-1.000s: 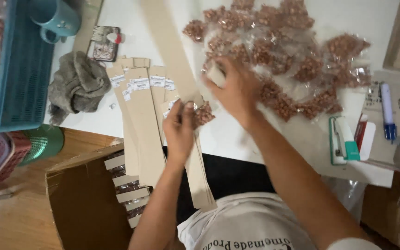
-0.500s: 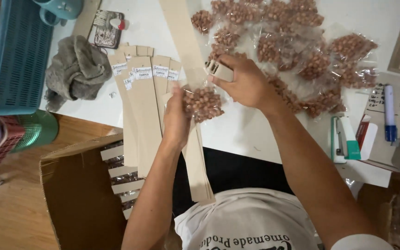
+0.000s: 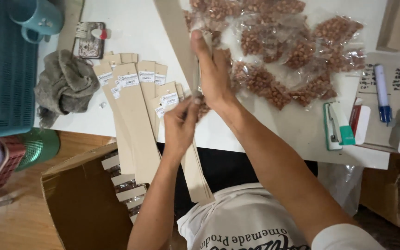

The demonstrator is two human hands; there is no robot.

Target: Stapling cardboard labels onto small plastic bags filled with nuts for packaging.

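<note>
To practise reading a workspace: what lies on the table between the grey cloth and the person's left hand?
In the head view, a fan of long tan card strips with white labels lies between the grey cloth and the left hand, overhanging the table edge.

Glossy clear plastic nut packets (image 3: 297, 51); matt cardboard strips (image 3: 137, 120); rough grey cloth (image 3: 63, 85); smooth white table (image 3: 130, 28).

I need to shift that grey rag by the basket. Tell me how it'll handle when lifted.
The grey rag lies crumpled in soft folds, so it will probably droop limply. It looks like thin cloth, likely light. Being bunched and flat on the white table, it should neither roll nor tip.
</note>
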